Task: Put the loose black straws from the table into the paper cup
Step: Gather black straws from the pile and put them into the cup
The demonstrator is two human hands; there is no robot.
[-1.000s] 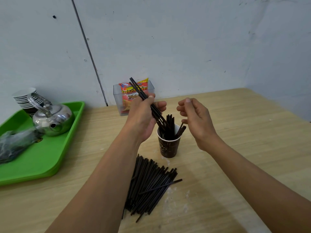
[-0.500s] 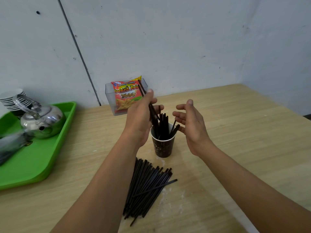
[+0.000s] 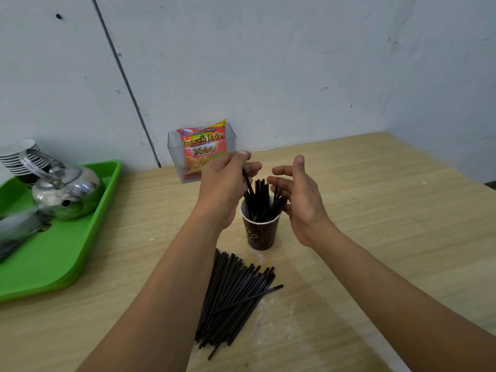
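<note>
Head view: left hand [image 3: 224,185] around straws [image 3: 248,189] (right hand [image 3: 298,191] open).

It looks like a plain drinks counter or small café back room: a wooden table [image 3: 375,210] against bare grey walls [image 3: 268,63], a green tray [image 3: 67,251] at the left holding a steel kettle [image 3: 67,191] and stacked saucers [image 3: 18,157], and a snack packet [image 3: 204,149] in a clear holder at the far edge.

Left hand [image 3: 224,187] pinches straws [image 3: 248,187] into paper cup [image 3: 259,232] (right hand [image 3: 300,194] open beside).

One cup [image 3: 260,232], one kettle [image 3: 67,191], two hands.
</note>
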